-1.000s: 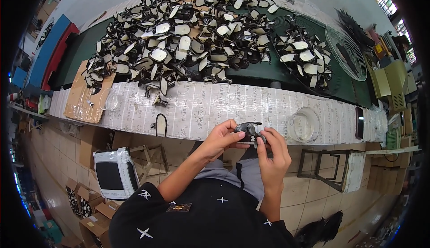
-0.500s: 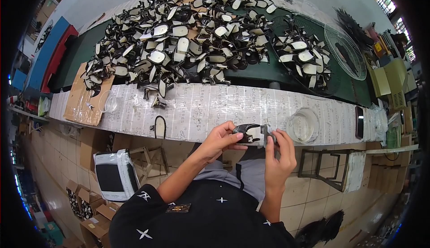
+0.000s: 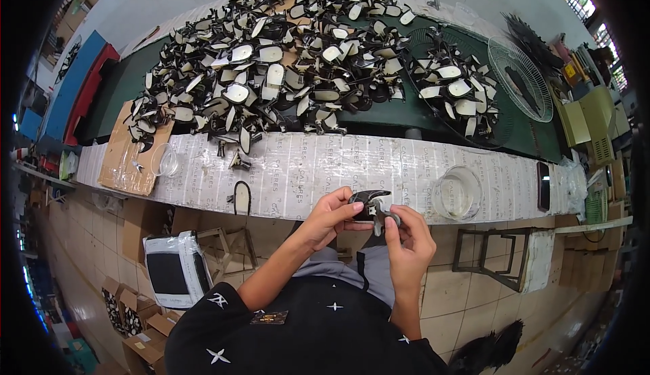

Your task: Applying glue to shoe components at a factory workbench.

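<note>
My left hand is closed on a curved black shoe part with a pale inside, above the front edge of the bench. At its right end, my right hand pinches a small grey piece that meets the black part; the fingers partly hide where they join. To the left on the bench lie an oval cream piece with a black rim and a small black part. Beyond them, a large heap of black-and-cream shoe parts covers the green surface.
A clear round tub stands right of my hands, with a dark phone farther right. A wire fan guard lies at the back right beside more parts. Cardboard and a small clear cup sit at the left. Stools flank me.
My right hand has moved left and slightly down, bringing the grey piece closer against the black shoe part and turning it downward. The left hand stays nearly in place, keeping its hold.
</note>
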Action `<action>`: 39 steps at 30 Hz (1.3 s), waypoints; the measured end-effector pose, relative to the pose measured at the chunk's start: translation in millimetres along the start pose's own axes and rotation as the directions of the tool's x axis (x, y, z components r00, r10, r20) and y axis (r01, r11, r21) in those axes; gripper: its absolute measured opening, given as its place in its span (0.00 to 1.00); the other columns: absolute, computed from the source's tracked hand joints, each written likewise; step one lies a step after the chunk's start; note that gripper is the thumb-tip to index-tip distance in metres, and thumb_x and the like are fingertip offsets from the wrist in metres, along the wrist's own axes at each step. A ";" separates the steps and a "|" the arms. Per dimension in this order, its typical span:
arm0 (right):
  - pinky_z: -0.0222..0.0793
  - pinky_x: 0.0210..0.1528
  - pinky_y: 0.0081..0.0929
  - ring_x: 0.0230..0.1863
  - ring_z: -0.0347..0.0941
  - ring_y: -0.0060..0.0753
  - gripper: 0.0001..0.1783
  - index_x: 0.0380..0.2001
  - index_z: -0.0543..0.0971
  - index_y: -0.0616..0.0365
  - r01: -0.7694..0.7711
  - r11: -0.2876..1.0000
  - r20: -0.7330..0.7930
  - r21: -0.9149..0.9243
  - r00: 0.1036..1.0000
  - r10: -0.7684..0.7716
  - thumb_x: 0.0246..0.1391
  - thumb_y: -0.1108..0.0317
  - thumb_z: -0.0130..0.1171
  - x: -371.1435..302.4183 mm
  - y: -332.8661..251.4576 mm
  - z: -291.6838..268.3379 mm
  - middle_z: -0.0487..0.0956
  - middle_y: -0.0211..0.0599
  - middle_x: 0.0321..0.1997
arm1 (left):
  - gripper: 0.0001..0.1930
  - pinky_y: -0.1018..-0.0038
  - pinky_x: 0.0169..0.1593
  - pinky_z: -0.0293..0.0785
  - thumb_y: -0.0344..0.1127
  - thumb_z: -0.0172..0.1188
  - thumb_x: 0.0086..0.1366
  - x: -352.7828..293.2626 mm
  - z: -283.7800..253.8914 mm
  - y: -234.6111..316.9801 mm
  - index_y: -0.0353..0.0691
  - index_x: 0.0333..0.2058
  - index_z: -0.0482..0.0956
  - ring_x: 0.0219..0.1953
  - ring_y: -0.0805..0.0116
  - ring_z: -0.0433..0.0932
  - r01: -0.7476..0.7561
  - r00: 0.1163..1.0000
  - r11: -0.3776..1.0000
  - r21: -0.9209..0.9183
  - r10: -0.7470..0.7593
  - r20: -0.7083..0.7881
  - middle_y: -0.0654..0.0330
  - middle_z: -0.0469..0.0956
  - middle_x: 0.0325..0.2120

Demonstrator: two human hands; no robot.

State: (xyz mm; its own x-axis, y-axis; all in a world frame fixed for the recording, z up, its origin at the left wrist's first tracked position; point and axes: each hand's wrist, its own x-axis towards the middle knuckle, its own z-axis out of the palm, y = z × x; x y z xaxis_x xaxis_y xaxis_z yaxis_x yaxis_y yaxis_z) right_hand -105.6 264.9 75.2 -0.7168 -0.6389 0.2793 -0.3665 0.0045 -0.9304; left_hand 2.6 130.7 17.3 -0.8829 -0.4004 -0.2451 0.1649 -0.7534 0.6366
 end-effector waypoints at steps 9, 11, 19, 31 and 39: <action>0.74 0.37 0.21 0.38 0.75 0.24 0.12 0.45 0.75 0.67 -0.355 0.745 0.120 0.564 0.929 0.351 0.62 0.71 0.54 -1.5 20.9 -9.1 0.78 0.41 0.46 | 0.08 0.64 0.48 0.82 0.32 0.56 0.68 0.4 -3.3 -2.2 0.42 0.32 0.66 0.40 0.73 0.78 -0.022 1.000 1.000 0.010 0.022 0.012 0.61 0.76 0.37; 0.74 0.38 0.22 0.38 0.76 0.24 0.12 0.46 0.74 0.66 -0.342 0.671 0.138 0.658 0.931 0.339 0.62 0.70 0.53 -0.7 24.9 -11.8 0.78 0.40 0.46 | 0.08 0.66 0.48 0.82 0.33 0.56 0.68 -1.0 -2.9 -1.3 0.41 0.32 0.66 0.41 0.71 0.78 -0.023 1.000 1.000 0.017 0.023 0.005 0.59 0.77 0.38; 0.75 0.43 0.23 0.41 0.76 0.26 0.12 0.47 0.73 0.65 -0.218 0.530 0.010 0.820 0.930 0.367 0.65 0.69 0.50 24.9 60.1 -15.1 0.77 0.40 0.46 | 0.19 0.69 0.46 0.82 0.39 0.63 0.63 -27.7 -12.3 10.1 0.36 0.47 0.69 0.46 0.61 0.81 -0.057 0.989 0.978 -0.202 0.083 0.124 0.55 0.77 0.46; 0.67 0.39 0.17 0.42 0.71 0.18 0.10 0.45 0.75 0.62 -0.273 0.836 0.063 0.476 0.959 0.277 0.64 0.70 0.52 35.0 101.0 44.6 0.78 0.35 0.47 | 0.17 0.63 0.40 0.87 0.24 0.61 0.62 -71.2 -23.1 46.4 0.35 0.44 0.63 0.45 0.52 0.81 0.136 0.885 0.692 -0.709 0.236 0.401 0.54 0.73 0.38; 0.69 0.45 0.20 0.45 0.73 0.22 0.13 0.49 0.74 0.62 -0.250 0.780 0.023 0.574 0.957 0.290 0.65 0.70 0.50 21.9 56.7 47.4 0.76 0.37 0.50 | 0.19 0.64 0.39 0.86 0.35 0.63 0.63 -79.9 -35.1 54.8 0.34 0.49 0.68 0.41 0.63 0.82 -0.029 0.968 0.915 -0.403 0.126 0.217 0.55 0.77 0.40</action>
State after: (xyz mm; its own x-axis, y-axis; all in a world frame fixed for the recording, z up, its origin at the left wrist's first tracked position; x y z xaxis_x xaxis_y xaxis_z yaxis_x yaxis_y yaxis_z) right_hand -114.0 214.7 17.3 -0.7786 -0.6275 -0.0085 0.2342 -0.2779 -0.9316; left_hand 97.7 103.1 46.1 -0.9294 -0.3692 0.0013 0.3531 -0.8879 0.2949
